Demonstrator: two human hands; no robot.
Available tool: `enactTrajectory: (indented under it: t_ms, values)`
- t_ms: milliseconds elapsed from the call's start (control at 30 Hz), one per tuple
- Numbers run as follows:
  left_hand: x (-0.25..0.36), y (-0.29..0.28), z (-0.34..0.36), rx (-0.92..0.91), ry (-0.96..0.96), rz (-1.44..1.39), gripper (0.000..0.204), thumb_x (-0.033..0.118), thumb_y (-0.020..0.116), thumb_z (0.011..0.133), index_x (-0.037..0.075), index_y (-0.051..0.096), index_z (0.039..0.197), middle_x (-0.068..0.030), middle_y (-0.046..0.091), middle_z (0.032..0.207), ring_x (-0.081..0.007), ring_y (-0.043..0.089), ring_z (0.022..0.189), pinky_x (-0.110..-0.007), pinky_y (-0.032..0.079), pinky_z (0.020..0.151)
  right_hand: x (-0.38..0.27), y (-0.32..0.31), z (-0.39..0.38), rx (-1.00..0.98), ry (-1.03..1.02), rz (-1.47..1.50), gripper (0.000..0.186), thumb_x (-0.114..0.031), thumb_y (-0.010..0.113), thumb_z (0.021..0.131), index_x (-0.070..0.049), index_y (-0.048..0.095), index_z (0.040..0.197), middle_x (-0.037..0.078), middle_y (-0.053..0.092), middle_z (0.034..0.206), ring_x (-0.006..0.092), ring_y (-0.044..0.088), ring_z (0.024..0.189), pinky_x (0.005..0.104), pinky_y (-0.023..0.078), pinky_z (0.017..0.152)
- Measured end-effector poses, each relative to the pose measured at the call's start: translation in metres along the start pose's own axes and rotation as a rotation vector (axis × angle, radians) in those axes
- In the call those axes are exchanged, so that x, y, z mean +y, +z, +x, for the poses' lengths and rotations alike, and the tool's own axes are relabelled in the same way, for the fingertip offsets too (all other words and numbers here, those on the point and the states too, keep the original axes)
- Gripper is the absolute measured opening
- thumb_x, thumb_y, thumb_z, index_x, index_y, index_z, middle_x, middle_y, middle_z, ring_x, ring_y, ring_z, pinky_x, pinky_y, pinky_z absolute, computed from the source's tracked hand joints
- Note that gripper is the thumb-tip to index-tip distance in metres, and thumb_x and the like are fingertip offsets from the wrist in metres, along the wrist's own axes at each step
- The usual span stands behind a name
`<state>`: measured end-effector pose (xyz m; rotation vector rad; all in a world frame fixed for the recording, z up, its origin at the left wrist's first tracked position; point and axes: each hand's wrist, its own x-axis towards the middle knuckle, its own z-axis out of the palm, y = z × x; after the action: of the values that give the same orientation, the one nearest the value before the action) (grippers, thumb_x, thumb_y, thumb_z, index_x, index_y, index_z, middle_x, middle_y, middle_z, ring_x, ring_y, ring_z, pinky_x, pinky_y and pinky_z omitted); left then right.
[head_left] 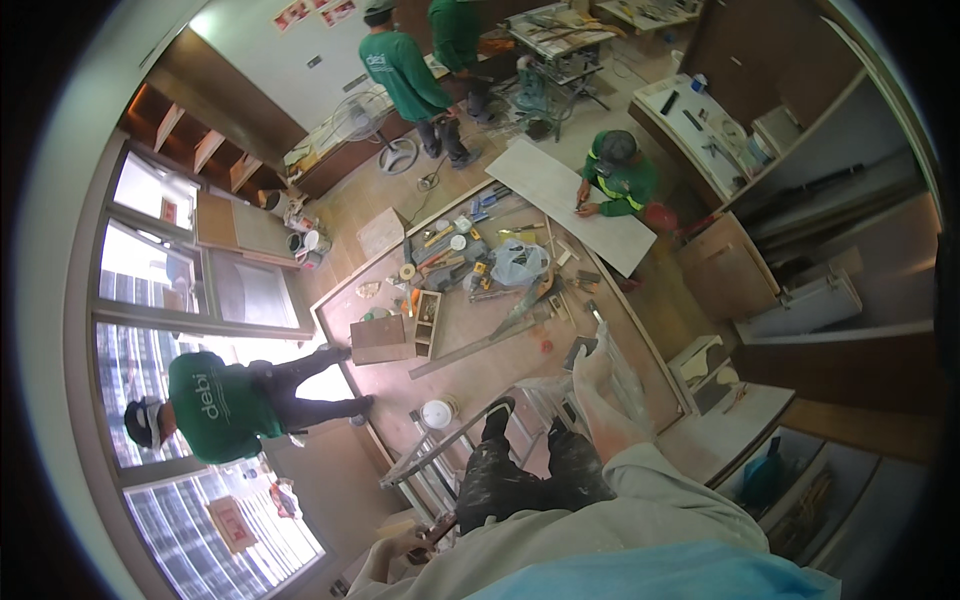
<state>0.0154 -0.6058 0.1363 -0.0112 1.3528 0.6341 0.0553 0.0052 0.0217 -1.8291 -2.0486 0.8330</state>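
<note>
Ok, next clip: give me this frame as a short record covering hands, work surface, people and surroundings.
Left hand: at a dark object, kind and grip unclear
Right hand: holding a dark flat object
Near the legs: metal ladder, white bucket
Work surface: wide rimmed panel with scattered tools, clear plastic bag
Other people: four in green tops; one by the windows, one at a pale board, two at the far side
Background: standing fan

The wearer's top (650,520) is grey, the white-flecked trousers (520,488) black.
</note>
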Motion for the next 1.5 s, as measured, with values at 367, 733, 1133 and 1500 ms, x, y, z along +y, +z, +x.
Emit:
enactTrajectory:
  t_ms: [367, 733, 1133, 1500]
  values:
    - [0.230, 0.028, 0.053, 0.034, 0.375, -0.387, 0.092, 0.013, 0.084, 0.072, 0.007, 0.039, 0.152, -0.0098, 0.057, 0.131, -0.0234, 0.059, 0.115, -0.039, 0.046, 0.100, 0.087, -0.082, 0.013, 0.202, 0.156, 0.746, 0.042, -0.011, 0.069, 0.096, 0.001, 0.057, 0.135, 0.015, 0.063, 0.131, 0.0269, 0.059, 0.123, 0.0371, 0.044, 0.108]
    - [0.461, 0.259, 0.200, -1.054, 0.328, -0.760, 0.095, 0.033, 0.082, 0.084, 0.000, 0.031, 0.157, -0.0265, 0.039, 0.157, -0.0357, 0.052, 0.136, -0.044, 0.052, 0.105, 0.131, -0.307, -0.052, -0.041, 0.384, 1.261, 0.036, -0.017, 0.063, 0.103, -0.009, 0.055, 0.137, 0.006, 0.062, 0.121, 0.0143, 0.062, 0.109, 0.0307, 0.055, 0.092]
    - [0.486, 0.361, 0.242, -1.362, 0.037, -0.846, 0.104, 0.050, 0.080, 0.084, 0.001, 0.027, 0.159, -0.0232, 0.040, 0.157, -0.0320, 0.052, 0.135, -0.042, 0.052, 0.103, 0.114, -0.381, -0.072, -0.075, 0.362, 1.426, 0.031, -0.016, 0.066, 0.101, -0.013, 0.049, 0.128, 0.000, 0.057, 0.118, 0.0121, 0.056, 0.116, 0.0317, 0.043, 0.102]
    - [0.475, 0.353, 0.256, -1.251, -0.096, -0.746, 0.105, 0.049, 0.082, 0.078, 0.003, 0.033, 0.158, -0.0188, 0.043, 0.157, -0.0314, 0.052, 0.134, -0.042, 0.053, 0.098, 0.148, -0.359, -0.071, -0.179, 0.264, 1.436, 0.015, -0.013, 0.057, 0.095, -0.009, 0.054, 0.109, 0.002, 0.058, 0.103, 0.0118, 0.057, 0.098, 0.0299, 0.045, 0.088]
